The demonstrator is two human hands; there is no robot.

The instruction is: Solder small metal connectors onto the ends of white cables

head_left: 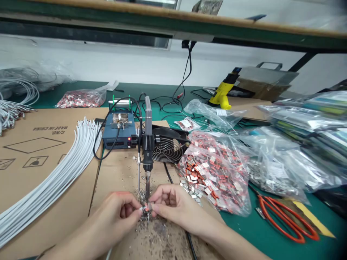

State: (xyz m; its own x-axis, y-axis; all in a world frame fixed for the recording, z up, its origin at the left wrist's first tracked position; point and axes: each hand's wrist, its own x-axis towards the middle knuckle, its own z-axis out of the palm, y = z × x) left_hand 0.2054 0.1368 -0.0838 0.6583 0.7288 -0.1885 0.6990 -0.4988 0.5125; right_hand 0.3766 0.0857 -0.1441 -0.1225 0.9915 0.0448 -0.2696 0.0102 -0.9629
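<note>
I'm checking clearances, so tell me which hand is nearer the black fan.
Right. The right hand is on the near side of the black fan, apart from it; the left hand is also on the near side, but farther left.

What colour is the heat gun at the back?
The heat gun is yellow and black; head view.

Small orange part [146, 208], details indistinct

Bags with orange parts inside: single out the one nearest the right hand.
The large bag, right of the fan and closest to the right hand; the small bag lies behind it, the third bag at back left.
</note>
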